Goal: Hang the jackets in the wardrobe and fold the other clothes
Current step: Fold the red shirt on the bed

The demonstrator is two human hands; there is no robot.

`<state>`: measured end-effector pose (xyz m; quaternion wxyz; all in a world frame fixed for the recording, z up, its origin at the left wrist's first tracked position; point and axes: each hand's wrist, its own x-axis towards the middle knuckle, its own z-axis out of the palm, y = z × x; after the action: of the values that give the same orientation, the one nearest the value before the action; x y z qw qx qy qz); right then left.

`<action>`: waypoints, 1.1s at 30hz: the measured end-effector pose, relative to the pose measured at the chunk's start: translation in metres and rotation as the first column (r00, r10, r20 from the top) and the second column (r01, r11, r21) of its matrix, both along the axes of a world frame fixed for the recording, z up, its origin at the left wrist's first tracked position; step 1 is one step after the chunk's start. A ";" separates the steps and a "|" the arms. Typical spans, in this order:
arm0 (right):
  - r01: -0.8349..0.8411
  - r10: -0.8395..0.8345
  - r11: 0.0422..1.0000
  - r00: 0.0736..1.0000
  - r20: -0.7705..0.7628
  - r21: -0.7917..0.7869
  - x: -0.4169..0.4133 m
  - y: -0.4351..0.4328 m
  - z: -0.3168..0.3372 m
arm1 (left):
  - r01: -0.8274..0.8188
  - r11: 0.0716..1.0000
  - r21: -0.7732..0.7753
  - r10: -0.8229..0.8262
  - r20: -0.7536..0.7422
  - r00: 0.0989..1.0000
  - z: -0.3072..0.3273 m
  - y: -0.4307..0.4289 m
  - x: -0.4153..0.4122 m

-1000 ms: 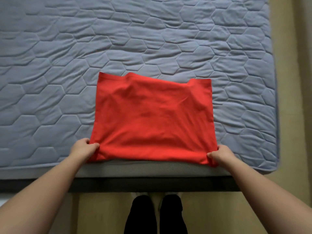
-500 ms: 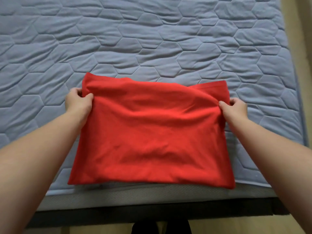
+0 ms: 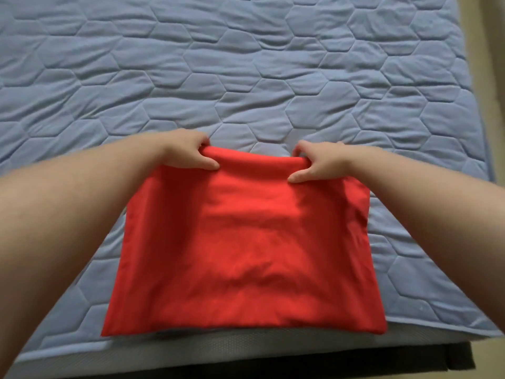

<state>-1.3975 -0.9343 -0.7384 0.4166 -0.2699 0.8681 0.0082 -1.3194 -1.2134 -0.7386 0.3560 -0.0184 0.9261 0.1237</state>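
My left hand (image 3: 188,154) and right hand (image 3: 317,164) pinch the far edge of the red garment (image 3: 240,242) lying near the mattress (image 3: 246,64) edge; it looks light, soft and floppy, best gripped at corners.

Plain red garment (image 3: 246,242); blue mattress cover (image 3: 246,64) quilted in hexagons

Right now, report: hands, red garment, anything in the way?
Left hand and right hand both grip red garment at far edge. Garment lies on quilt, near edge at bed's edge. Nothing seen in the way.
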 end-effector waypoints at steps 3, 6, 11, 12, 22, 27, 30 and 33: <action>0.035 -0.027 0.980 0.999 0.043 -0.195 -0.005 -0.002 0.002 | -0.052 0.984 0.172 0.067 -0.086 0.994 0.003 -0.001 -0.007; 0.306 -0.240 0.852 0.949 0.204 -0.424 0.002 0.009 0.003 | -0.172 0.896 0.410 0.220 -0.074 0.973 0.005 -0.007 -0.002; 0.355 -0.316 0.872 0.934 0.167 -0.336 0.002 0.015 -0.007 | -0.110 0.947 0.303 0.137 -0.068 0.988 -0.007 -0.003 -0.008; 0.279 -0.281 0.919 0.959 0.033 -0.279 0.001 0.009 -0.014 | -0.069 0.980 0.187 0.088 -0.097 0.991 -0.013 0.002 -0.010; 0.005 -0.224 0.942 0.756 -0.615 -0.337 0.088 -0.016 -0.031 | -0.059 0.993 -0.099 -0.014 -0.615 0.788 -0.033 0.075 0.062; 0.033 -0.113 0.987 0.841 -0.529 -0.158 0.094 -0.016 -0.074 | -0.039 0.983 -0.177 -0.057 -0.507 0.860 -0.079 0.076 0.064; 0.056 -0.154 0.980 0.820 -0.552 -0.190 0.092 -0.016 -0.091 | -0.038 0.981 -0.192 -0.073 -0.539 0.839 -0.097 0.076 0.063; 0.033 -0.142 0.975 0.851 -0.506 -0.218 0.091 -0.015 -0.084 | -0.041 0.989 -0.144 -0.043 -0.531 0.846 -0.084 0.077 0.062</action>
<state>-1.3063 -0.9489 -0.8219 0.1378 -0.2586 0.9557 -0.0263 -1.2573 -1.1366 -0.8230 0.0828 -0.0097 0.9951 0.0537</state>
